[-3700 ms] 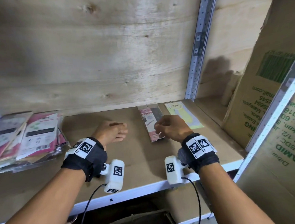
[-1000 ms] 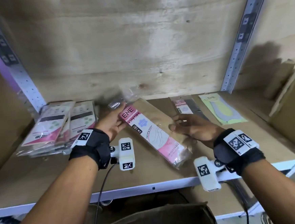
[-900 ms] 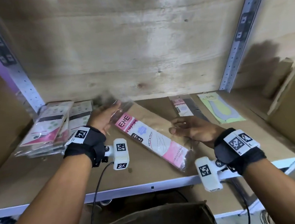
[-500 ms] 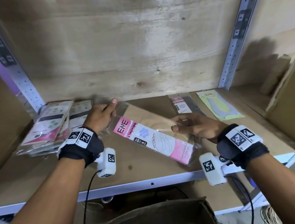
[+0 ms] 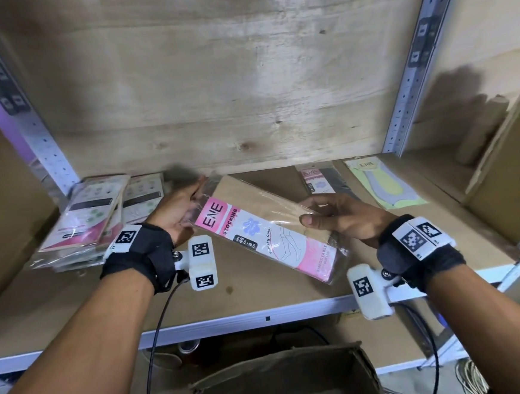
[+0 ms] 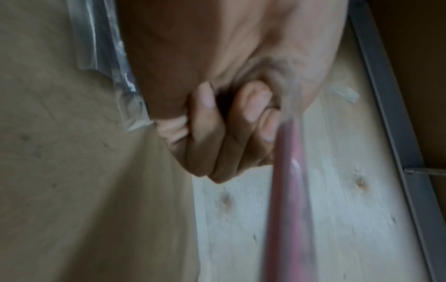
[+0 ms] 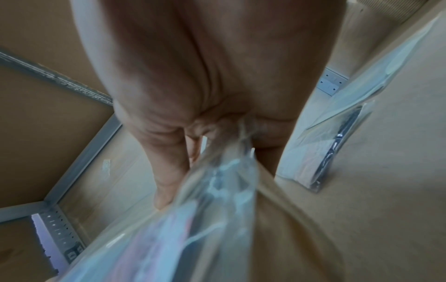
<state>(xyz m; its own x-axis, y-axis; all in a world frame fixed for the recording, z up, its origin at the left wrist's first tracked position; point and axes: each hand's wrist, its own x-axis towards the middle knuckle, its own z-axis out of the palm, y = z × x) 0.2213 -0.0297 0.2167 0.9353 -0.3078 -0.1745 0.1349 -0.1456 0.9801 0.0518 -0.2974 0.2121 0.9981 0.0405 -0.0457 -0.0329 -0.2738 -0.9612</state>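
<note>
A long stocking packet (image 5: 264, 233), pink and white card in clear plastic with tan stockings behind, hangs slanted above the shelf board (image 5: 74, 304) between my two hands. My left hand (image 5: 188, 208) grips its upper left end, thumb raised along the plastic flap. In the left wrist view the fingers (image 6: 212, 137) curl beside the packet's pink edge (image 6: 287, 171). My right hand (image 5: 313, 216) pinches the packet's right long edge, thumb on top. The right wrist view shows the plastic (image 7: 217, 190) bunched at that grip.
A pile of similar packets (image 5: 89, 219) lies at the shelf's left. A dark packet (image 5: 320, 182) and a yellow-green one (image 5: 382, 184) lie at the back right. A printed cardboard box (image 5: 516, 192) stands at the far right. An open carton (image 5: 282, 381) sits below the shelf's front rail (image 5: 262, 319).
Over the last second the packet has swung flatter and shifted a little right and nearer, with both hands still holding it. 3.7 s ago both hands were down at the shelf without it.
</note>
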